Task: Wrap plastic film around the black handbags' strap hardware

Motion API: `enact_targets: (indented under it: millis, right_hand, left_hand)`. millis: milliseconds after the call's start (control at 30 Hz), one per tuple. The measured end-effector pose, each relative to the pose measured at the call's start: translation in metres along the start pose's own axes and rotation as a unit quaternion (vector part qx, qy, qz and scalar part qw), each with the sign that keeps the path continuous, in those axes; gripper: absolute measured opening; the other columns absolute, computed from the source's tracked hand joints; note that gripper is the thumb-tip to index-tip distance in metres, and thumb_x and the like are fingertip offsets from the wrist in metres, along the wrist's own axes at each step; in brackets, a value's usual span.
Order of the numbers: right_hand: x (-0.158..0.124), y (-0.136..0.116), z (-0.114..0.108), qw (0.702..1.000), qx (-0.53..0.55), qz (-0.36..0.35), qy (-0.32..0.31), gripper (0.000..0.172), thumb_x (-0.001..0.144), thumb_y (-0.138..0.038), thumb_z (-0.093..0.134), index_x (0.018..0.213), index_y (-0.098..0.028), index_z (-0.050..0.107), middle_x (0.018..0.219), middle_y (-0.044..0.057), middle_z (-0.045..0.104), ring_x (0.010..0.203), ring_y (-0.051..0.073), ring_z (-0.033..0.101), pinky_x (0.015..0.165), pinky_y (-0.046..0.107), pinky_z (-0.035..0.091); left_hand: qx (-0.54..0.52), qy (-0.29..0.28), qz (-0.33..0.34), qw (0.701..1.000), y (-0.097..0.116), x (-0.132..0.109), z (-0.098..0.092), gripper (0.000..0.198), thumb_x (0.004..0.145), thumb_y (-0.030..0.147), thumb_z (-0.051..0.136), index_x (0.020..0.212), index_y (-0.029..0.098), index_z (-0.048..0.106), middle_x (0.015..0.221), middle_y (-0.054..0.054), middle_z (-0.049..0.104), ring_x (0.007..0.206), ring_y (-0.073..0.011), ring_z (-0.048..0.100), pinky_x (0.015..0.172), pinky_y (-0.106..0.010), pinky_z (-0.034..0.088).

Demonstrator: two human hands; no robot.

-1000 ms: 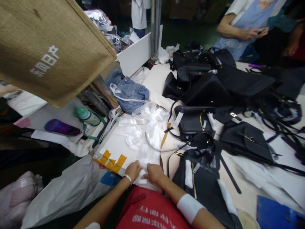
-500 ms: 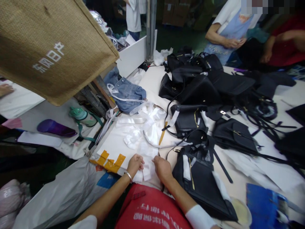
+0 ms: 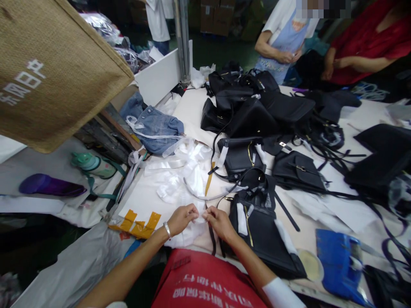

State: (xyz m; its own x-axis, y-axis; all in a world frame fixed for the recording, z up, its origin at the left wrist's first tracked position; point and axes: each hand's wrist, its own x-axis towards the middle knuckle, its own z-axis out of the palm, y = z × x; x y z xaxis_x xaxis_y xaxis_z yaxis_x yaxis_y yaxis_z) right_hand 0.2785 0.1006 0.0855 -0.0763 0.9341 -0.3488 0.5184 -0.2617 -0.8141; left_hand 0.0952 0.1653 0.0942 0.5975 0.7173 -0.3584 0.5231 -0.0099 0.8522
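Note:
My left hand (image 3: 182,217) and my right hand (image 3: 218,221) meet at the near edge of the table, both pinched on a piece of thin white wrapping paper (image 3: 189,234). A silver bangle sits on my left wrist. More crumpled white paper and strips (image 3: 180,175) lie just beyond my hands. A black handbag with a gold zipper (image 3: 261,233) lies right of my right hand, its strap running under that hand.
Several black handbags (image 3: 253,111) are piled across the table. A denim piece (image 3: 154,128), a burlap bag (image 3: 48,77), a green bottle (image 3: 93,164) and a purple object (image 3: 48,185) are at left. A blue item (image 3: 340,261) lies near right. Two people stand across the table.
My hands lifted from pressing the paper flat and now pinch it together, a little farther from my body. The view shifted right, showing more of the table's right side.

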Motion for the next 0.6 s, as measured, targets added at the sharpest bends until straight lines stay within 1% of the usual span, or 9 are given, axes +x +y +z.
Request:
enact_targets:
  millis: [67, 167, 267, 400, 433, 500, 600]
  right_hand:
    - [0.002, -0.004, -0.002, 1.000, -0.004, 0.016, 0.023, 0.024, 0.091, -0.036, 0.042, 0.078, -0.019, 0.053, 0.068, -0.001, 0.062, 0.063, 0.012, 0.056, 0.060, 0.021, 0.037]
    - [0.001, -0.013, -0.003, 0.996, -0.076, 0.039, 0.038, 0.028, 0.093, -0.037, 0.038, 0.079, -0.020, 0.055, 0.071, 0.000, 0.064, 0.069, 0.014, 0.058, 0.061, 0.021, 0.036]
    - [0.003, -0.016, -0.002, 0.983, -0.174, 0.032, 0.041, 0.030, 0.093, -0.041, 0.037, 0.085, -0.020, 0.057, 0.079, 0.002, 0.067, 0.076, 0.016, 0.060, 0.061, 0.022, 0.034]
    - [0.012, -0.009, 0.000, 0.967, -0.250, 0.017, 0.057, 0.043, 0.094, -0.051, 0.028, 0.089, -0.020, 0.058, 0.083, 0.004, 0.069, 0.077, 0.018, 0.062, 0.061, 0.024, 0.035]
    - [0.012, -0.008, 0.000, 0.965, -0.257, 0.019, 0.056, 0.045, 0.094, -0.051, 0.026, 0.089, -0.020, 0.059, 0.083, 0.004, 0.069, 0.076, 0.018, 0.062, 0.061, 0.024, 0.035]
    - [0.010, -0.006, -0.004, 0.965, -0.259, 0.011, 0.032, 0.045, 0.095, -0.049, 0.024, 0.089, -0.021, 0.059, 0.083, 0.004, 0.069, 0.077, 0.017, 0.063, 0.062, 0.024, 0.036]
    - [0.011, 0.004, -0.019, 0.956, -0.293, 0.005, -0.012, 0.043, 0.097, -0.045, 0.023, 0.093, -0.021, 0.058, 0.087, 0.004, 0.069, 0.083, 0.017, 0.062, 0.065, 0.023, 0.037]
  left_hand:
    - [-0.072, 0.007, -0.013, 0.997, 0.003, 0.000, 0.003, 0.015, 0.080, 0.031, 0.051, 0.080, 0.019, 0.059, 0.069, 0.000, 0.065, 0.066, -0.0150, 0.060, 0.067, -0.024, 0.043]
    - [-0.128, 0.007, -0.016, 0.992, 0.006, -0.001, 0.007, 0.015, 0.078, 0.032, 0.057, 0.084, 0.019, 0.060, 0.077, -0.001, 0.067, 0.075, -0.0168, 0.061, 0.073, -0.026, 0.044]
    - [-0.145, -0.015, -0.026, 0.989, 0.001, 0.003, 0.009, 0.018, 0.077, 0.034, 0.059, 0.087, 0.019, 0.061, 0.081, -0.001, 0.066, 0.079, -0.0172, 0.059, 0.075, -0.027, 0.044]
    - [-0.138, -0.058, -0.028, 0.988, -0.003, 0.019, 0.012, 0.016, 0.079, 0.035, 0.057, 0.079, 0.019, 0.060, 0.073, 0.001, 0.061, 0.074, -0.0155, 0.055, 0.071, -0.025, 0.042]
    - [-0.136, -0.064, -0.029, 0.988, -0.002, 0.019, 0.013, 0.016, 0.079, 0.035, 0.057, 0.077, 0.019, 0.060, 0.072, 0.001, 0.060, 0.072, -0.0151, 0.054, 0.069, -0.025, 0.042]
    - [-0.132, -0.064, -0.029, 0.989, 0.001, 0.018, 0.013, 0.017, 0.079, 0.035, 0.056, 0.074, 0.018, 0.059, 0.068, 0.002, 0.058, 0.068, -0.0142, 0.052, 0.066, -0.024, 0.041]
    - [-0.121, -0.040, -0.045, 0.991, -0.006, 0.013, 0.008, 0.017, 0.077, 0.033, 0.056, 0.070, 0.018, 0.057, 0.062, 0.003, 0.054, 0.063, -0.0129, 0.049, 0.061, -0.023, 0.039]
